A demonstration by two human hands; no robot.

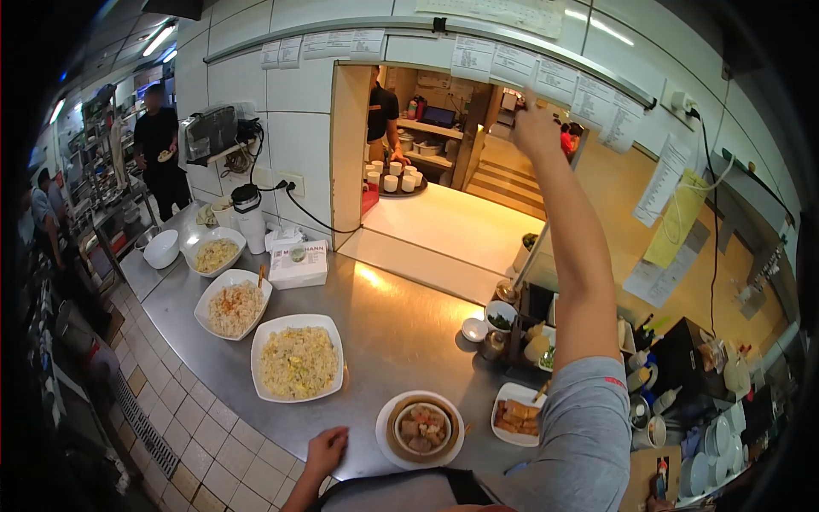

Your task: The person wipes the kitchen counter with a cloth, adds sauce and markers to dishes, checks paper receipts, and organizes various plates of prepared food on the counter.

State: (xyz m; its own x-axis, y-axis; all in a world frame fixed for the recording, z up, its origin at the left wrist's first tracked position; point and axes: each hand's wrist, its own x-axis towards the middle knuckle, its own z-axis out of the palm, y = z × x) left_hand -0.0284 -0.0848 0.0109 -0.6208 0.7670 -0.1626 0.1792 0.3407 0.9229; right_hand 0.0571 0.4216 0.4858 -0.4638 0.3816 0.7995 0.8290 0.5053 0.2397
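My right hand [537, 130] is raised at the pass window, one finger stretched up to the lower edge of the order slips [556, 81] hanging from a metal rail. I see nothing held in it. At the counter's near edge my left hand [328, 450] rests with its fingers loosely curled and nothing visible in them. Right of it stands a bamboo steamer [397, 444] on a white plate, holding a small bowl of meat chunks [424, 427]. A white dish of browned rolls [517, 416] is partly hidden behind my right arm. Beyond my left hand sits a square bowl of fried rice [299, 362].
More rice bowls [233, 309] line the left of the steel counter [384, 341], near a white box [299, 263] and a tumbler [248, 220]. Sauce containers [499, 316] crowd the right. Behind the window, a person stands at a tray of white cups [397, 189]; another person stands far left.
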